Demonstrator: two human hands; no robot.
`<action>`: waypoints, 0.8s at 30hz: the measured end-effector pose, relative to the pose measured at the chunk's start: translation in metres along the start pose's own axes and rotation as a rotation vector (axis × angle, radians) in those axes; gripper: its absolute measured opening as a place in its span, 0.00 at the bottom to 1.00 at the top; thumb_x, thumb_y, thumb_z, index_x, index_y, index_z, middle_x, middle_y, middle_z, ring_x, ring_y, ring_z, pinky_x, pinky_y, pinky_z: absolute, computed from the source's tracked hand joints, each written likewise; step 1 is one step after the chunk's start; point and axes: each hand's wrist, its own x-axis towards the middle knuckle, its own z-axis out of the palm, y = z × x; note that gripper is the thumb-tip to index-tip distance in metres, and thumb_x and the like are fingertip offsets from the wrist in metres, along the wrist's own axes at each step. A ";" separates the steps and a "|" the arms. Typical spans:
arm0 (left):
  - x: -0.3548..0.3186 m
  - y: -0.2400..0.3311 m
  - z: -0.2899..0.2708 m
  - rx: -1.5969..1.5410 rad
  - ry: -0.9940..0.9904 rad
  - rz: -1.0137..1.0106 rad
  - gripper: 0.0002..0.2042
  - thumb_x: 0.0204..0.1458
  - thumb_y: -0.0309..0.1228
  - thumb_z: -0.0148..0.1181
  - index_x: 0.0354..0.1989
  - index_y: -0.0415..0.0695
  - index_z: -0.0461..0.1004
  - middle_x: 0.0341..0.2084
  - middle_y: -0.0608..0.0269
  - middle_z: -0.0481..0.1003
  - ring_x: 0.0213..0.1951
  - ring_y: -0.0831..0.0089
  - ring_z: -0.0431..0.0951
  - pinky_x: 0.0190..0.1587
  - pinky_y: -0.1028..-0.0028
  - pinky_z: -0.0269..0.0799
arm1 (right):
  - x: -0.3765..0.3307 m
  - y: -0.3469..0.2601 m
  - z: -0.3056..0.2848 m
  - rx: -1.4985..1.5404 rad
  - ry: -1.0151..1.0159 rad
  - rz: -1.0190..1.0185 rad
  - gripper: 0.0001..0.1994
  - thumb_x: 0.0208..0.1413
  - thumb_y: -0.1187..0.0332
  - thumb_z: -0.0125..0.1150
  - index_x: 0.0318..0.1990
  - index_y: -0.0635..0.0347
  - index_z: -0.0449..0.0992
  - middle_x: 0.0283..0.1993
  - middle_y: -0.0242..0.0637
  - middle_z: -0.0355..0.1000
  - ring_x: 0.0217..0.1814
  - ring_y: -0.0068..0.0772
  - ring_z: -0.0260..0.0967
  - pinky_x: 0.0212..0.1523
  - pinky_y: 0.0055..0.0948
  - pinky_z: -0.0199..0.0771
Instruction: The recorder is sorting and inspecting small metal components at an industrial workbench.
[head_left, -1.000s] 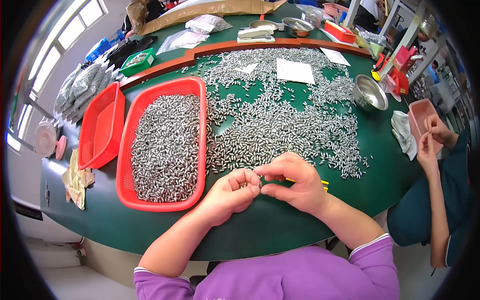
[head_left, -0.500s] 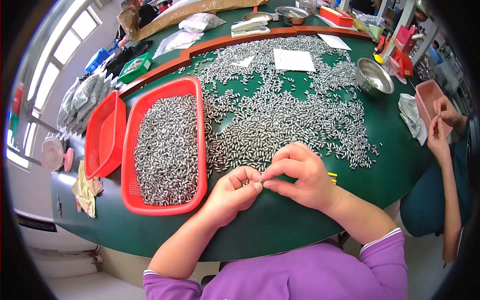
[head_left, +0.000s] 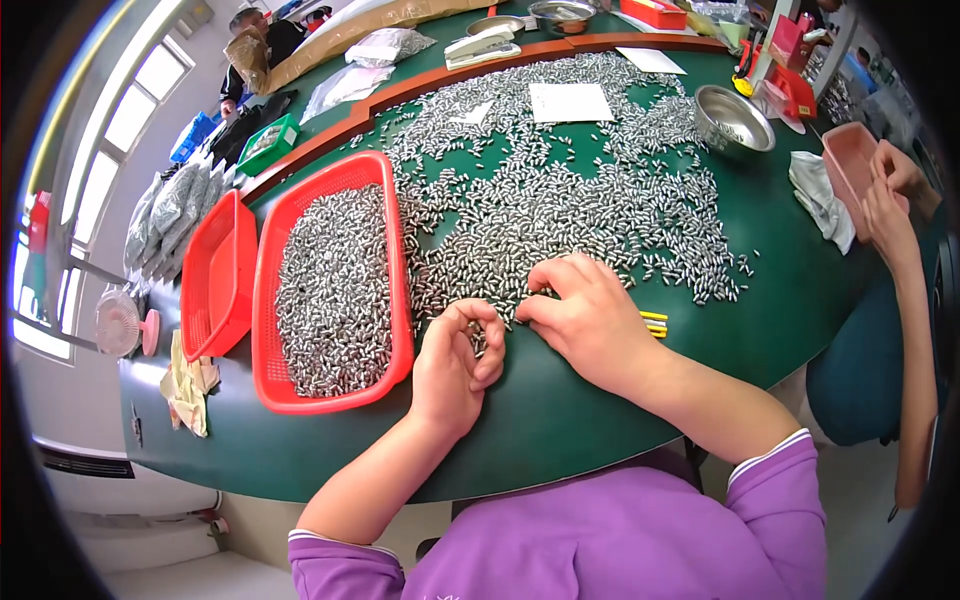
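While the left hand [head_left: 455, 365] hung just right of the filled red basket [head_left: 399, 270], its fingers were curled loosely around a few metal pieces [head_left: 478, 346] that showed in the hollow of the palm. Farther right of the basket, the right hand [head_left: 592, 325], apart from the left, reached to the near edge of the loose pieces [head_left: 560, 220]; its thumb and forefinger were bent close together at the tips, but whether they gripped a piece could not be told. Both hands were above a green table [head_left: 560, 440]. Right of the basket, past the right hand, lay a partly hidden yellow object [head_left: 655, 324].

Left of the basket, toward its near end, hung a cream cloth [head_left: 190, 385], and a second red basket [head_left: 215, 275] stood just beside it on that same side. Silvery pellets like those in the palm heaped the filled basket, and the loose ones spread from its right wall to well beyond its far end. Well to its right were a white cloth [head_left: 822, 200], a pink tub [head_left: 850, 165] and a co-worker's hands [head_left: 890, 195], brought together. Beyond the basket and to its right, a steel bowl [head_left: 735, 120] stood on the table and a white sheet [head_left: 571, 103] lay on the loose pieces. A reddish-brown strip [head_left: 440, 80] ran past the basket's far end.
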 end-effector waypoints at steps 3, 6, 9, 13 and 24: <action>0.002 0.004 0.000 0.014 0.060 -0.120 0.13 0.64 0.40 0.40 0.40 0.45 0.66 0.29 0.65 0.67 0.18 0.80 0.56 0.19 0.81 0.50 | 0.005 0.000 -0.002 -0.073 -0.047 -0.025 0.04 0.46 0.69 0.64 0.31 0.53 0.77 0.42 0.31 0.68 0.49 0.36 0.65 0.49 0.39 0.65; 0.002 0.007 -0.007 0.021 0.039 -0.157 0.11 0.65 0.38 0.40 0.40 0.45 0.66 0.28 0.65 0.67 0.17 0.81 0.55 0.17 0.81 0.48 | 0.014 0.002 -0.002 -0.145 -0.078 -0.072 0.03 0.47 0.68 0.60 0.29 0.54 0.75 0.41 0.31 0.68 0.48 0.35 0.65 0.49 0.38 0.65; 0.001 0.000 -0.015 0.001 -0.098 -0.089 0.10 0.65 0.37 0.41 0.40 0.45 0.65 0.27 0.65 0.67 0.16 0.82 0.55 0.17 0.82 0.48 | 0.022 0.007 -0.003 -0.176 -0.230 -0.112 0.03 0.47 0.68 0.60 0.28 0.54 0.75 0.41 0.32 0.67 0.49 0.36 0.65 0.50 0.38 0.65; -0.006 0.007 -0.020 0.022 -0.157 -0.186 0.05 0.64 0.32 0.48 0.40 0.45 0.65 0.25 0.68 0.66 0.17 0.84 0.55 0.19 0.82 0.49 | 0.025 0.001 -0.012 0.125 -0.104 -0.041 0.05 0.47 0.68 0.67 0.30 0.53 0.76 0.41 0.31 0.70 0.48 0.38 0.66 0.50 0.37 0.65; -0.006 0.012 -0.022 0.117 -0.306 -0.309 0.06 0.63 0.31 0.52 0.42 0.44 0.65 0.26 0.69 0.66 0.21 0.85 0.58 0.21 0.83 0.51 | 0.021 0.003 -0.013 0.526 -0.175 -0.009 0.07 0.45 0.68 0.71 0.32 0.51 0.80 0.38 0.27 0.72 0.44 0.31 0.68 0.49 0.32 0.66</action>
